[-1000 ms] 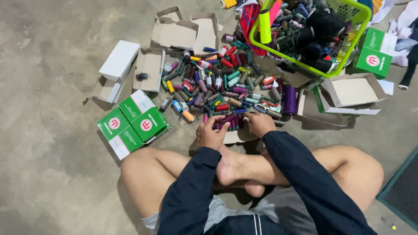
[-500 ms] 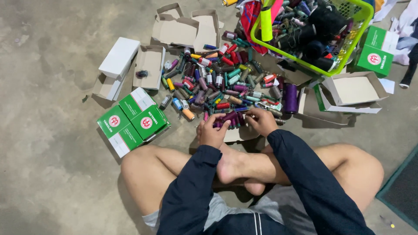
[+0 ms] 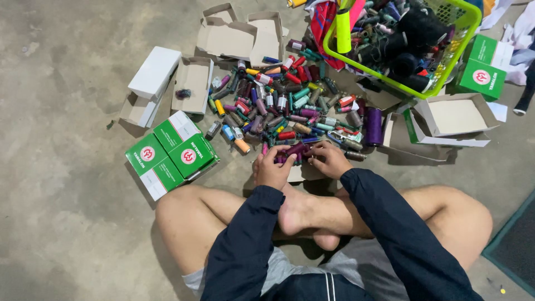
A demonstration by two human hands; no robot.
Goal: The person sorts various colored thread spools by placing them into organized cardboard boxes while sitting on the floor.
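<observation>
Head view, looking down on a person seated cross-legged on a concrete floor [image 3: 67, 67]. At centre frame, the left hand [image 3: 274, 168] and right hand [image 3: 330, 160] close together from either side on a row of dark red and purple thread spools [image 3: 294, 151] lying in a small open carton [image 3: 304, 171] just above the crossed feet; both hands are curled narrowly around the row's ends. The spools lie side by side, each long axis running roughly from lower frame to upper frame, while the row itself runs left to right, tilted slightly up toward the right.

Progress, as a judgement: sorting looks to be at an early-to-middle stage. Two closed green boxes [image 3: 171, 153] rest at left of centre, apparently filled. A large loose pile of mixed spools [image 3: 290, 106] lies unsorted above the hands, and a lime-green basket [image 3: 466, 40] at upper right holds more thread. Several empty white cartons [image 3: 192, 85] stand open at upper left and right of centre.
</observation>
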